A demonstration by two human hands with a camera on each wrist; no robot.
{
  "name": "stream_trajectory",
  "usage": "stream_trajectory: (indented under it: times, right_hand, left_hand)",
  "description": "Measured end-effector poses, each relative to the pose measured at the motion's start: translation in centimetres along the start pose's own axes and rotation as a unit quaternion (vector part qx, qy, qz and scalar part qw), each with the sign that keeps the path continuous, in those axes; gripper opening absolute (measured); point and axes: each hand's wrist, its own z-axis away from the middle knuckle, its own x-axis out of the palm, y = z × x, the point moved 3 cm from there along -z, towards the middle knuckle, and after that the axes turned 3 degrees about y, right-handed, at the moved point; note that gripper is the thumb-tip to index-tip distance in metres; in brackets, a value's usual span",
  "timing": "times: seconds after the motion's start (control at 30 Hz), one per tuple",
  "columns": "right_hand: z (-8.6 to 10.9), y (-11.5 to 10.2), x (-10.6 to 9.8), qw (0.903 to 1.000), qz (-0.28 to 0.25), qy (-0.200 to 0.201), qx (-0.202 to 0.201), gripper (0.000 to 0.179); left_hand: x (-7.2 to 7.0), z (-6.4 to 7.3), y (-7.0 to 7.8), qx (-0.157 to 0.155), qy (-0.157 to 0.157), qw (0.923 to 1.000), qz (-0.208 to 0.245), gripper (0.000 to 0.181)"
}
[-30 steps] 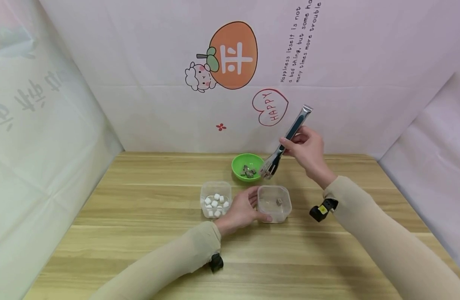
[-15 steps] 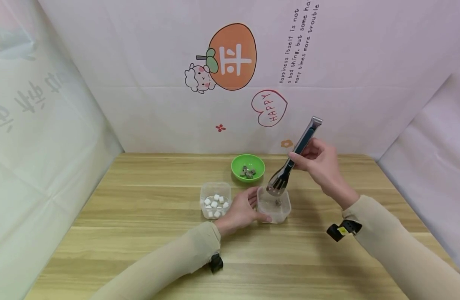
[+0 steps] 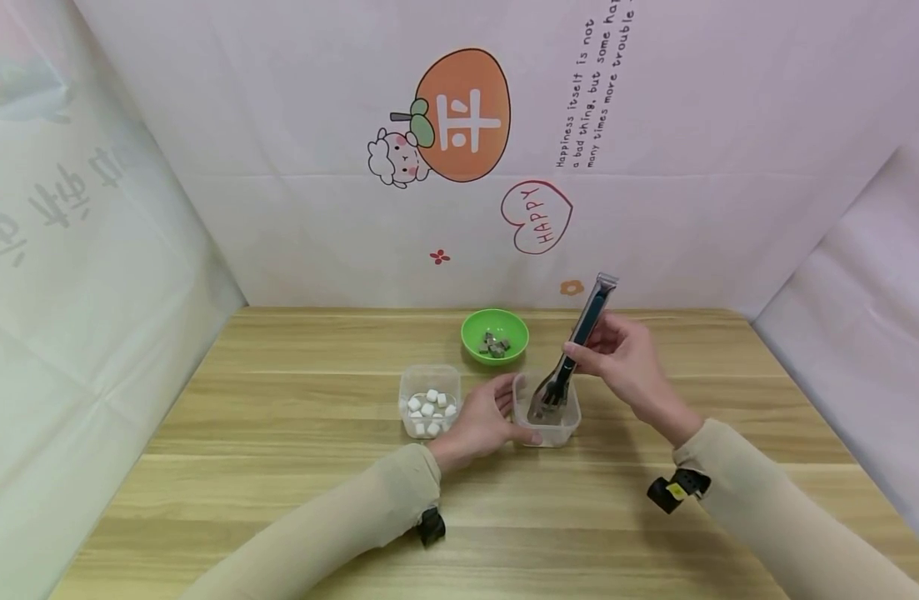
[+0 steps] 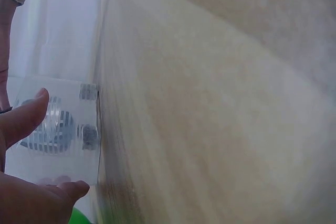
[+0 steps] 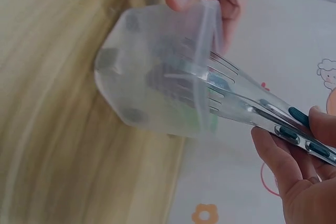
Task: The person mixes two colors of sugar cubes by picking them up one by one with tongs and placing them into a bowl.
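My right hand holds metal tongs with dark teal grips, pinched between thumb and fingers. The slotted tongs' heads reach down inside a clear plastic container. Around the left side of this container curves my left hand, thumb at the front and fingers behind. In the right wrist view, dark grey blocks show blurred through the frosted wall, with the tongs' slotted heads entering the opening. The left wrist view shows my thumb against the container; whether the tongs grip a block I cannot tell.
A green bowl with several grey-brown blocks stands behind the container. Left of my left hand is a second clear container holding several white cubes. A printed white cloth rises behind the wooden table.
My right hand has moved the tongs from beside the green bowl, right and then down into the clear container. My left hand has stayed on that container.
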Motion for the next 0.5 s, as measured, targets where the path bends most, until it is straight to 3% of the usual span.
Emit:
stream_trajectory:
  times: [0.5]
  right_hand:
    - [0.2,1.0,1.9,0.9993,0.036,-0.013,-0.002,0.024]
  left_hand:
    - [0.0,0.1,0.1,0.005,0.002,1.0,0.001,0.101]
